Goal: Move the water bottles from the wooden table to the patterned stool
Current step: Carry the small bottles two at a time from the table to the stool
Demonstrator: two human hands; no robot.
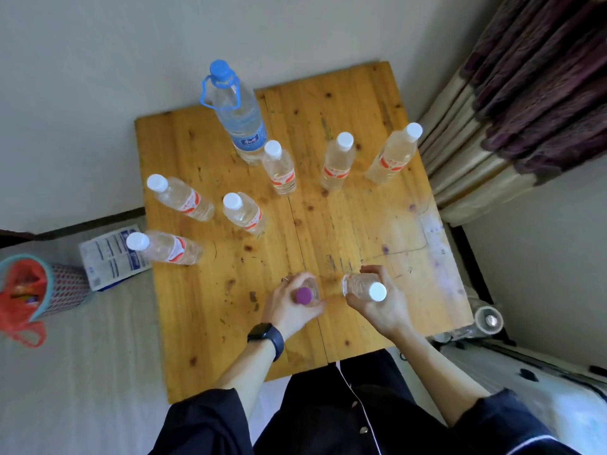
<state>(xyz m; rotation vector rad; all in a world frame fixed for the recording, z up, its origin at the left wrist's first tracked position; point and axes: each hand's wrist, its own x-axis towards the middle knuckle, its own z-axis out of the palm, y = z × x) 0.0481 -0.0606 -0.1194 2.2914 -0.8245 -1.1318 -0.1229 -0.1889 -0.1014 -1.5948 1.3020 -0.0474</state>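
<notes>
Altogether nine water bottles (338,165).

Sleeves: left sleeve (203,421) and right sleeve (505,421), dark navy, loose, wide-cuffed; right cuff edged with thin white piping.
Garment front (328,405): same dark cloth, one white piping line, small buttons (363,430).
Left wrist: black smartwatch (266,336), dark strap.
Left hand (292,303): thin ring (285,280) on one finger.
</notes>
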